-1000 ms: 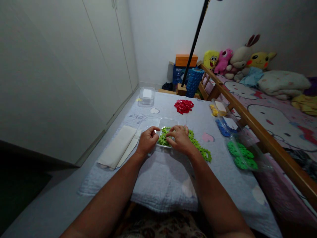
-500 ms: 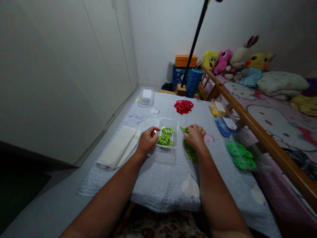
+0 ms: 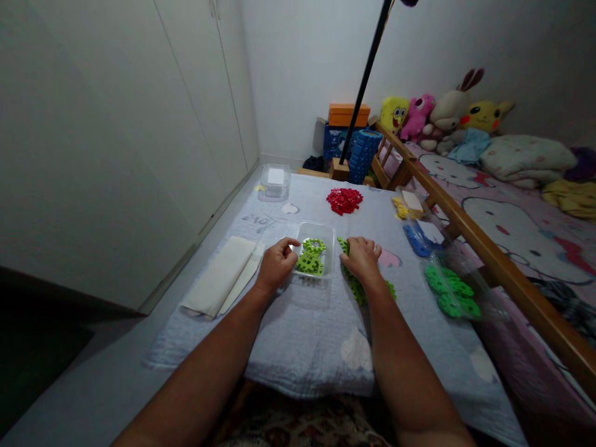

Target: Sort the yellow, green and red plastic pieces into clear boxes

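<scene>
A clear plastic container [image 3: 329,248] holds several lime-green interlocking pieces [image 3: 310,261]. At its left wall is my left hand [image 3: 278,264], with thumb and forefinger closed on the rim. Just right of the container, my right hand [image 3: 363,256] reaches over a loose pile of lime-green pieces [image 3: 357,292]. Its fingers are curled down, and one lime-green piece [image 3: 343,244] shows at the thumb side. The hand hides much of the pile, so the exact grip is partly covered.
A red heap of pieces [image 3: 344,200] lies at the back. Along the right edge are containers of yellow [image 3: 400,208], blue [image 3: 416,241] and green pieces [image 3: 451,292]. Folded beige cloth [image 3: 218,276] lies left; another clear container [image 3: 274,181] sits back left. A wooden bed rail [image 3: 465,214] borders the right side.
My right hand has shifted slightly left over the lime-green pile, and some pieces now show to the right of its wrist. My left hand stays at the container's rim.
</scene>
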The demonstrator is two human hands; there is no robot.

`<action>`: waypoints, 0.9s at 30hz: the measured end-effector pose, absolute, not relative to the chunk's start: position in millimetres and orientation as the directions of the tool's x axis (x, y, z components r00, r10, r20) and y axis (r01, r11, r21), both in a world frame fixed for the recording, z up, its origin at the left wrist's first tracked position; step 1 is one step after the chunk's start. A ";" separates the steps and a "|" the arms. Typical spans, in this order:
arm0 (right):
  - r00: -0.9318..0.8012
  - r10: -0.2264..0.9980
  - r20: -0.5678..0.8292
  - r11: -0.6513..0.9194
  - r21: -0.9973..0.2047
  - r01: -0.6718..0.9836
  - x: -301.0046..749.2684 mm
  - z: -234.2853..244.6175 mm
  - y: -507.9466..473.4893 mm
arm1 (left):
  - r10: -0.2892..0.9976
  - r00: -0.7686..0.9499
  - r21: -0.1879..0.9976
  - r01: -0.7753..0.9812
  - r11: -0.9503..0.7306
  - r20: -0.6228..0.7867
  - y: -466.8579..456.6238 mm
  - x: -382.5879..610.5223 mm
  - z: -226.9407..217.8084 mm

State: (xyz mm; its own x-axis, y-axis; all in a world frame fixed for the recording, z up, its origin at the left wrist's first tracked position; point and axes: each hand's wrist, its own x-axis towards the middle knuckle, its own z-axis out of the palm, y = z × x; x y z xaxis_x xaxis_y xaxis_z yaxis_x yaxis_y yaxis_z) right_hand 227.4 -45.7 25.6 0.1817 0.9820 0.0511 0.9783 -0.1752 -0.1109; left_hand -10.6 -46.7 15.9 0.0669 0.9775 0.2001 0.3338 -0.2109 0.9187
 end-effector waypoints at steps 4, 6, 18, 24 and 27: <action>0.170 0.981 0.095 -0.154 -0.153 0.976 227.6 25.0 -45.7 | 0.977 0.067 0.921 0.328 -0.213 0.202 -46.6 -11.1 15.5; 0.165 0.978 0.127 -0.141 -0.178 0.974 227.5 25.4 -45.6 | 0.977 0.068 0.922 0.325 -0.212 0.201 -46.6 -11.1 16.2; 0.081 0.826 0.557 0.249 -0.491 0.835 220.5 36.4 -44.0 | 0.978 0.061 0.919 0.334 -0.210 0.201 -46.3 -11.1 16.5; -0.101 0.823 0.559 0.439 -0.513 0.738 193.5 43.2 -54.0 | 0.980 0.069 0.924 0.327 -0.199 0.186 -45.6 -11.0 16.7; -0.173 0.838 0.517 0.462 -0.506 0.728 184.7 43.9 -57.3 | 0.981 0.067 0.922 0.334 -0.196 0.184 -46.1 -10.9 18.0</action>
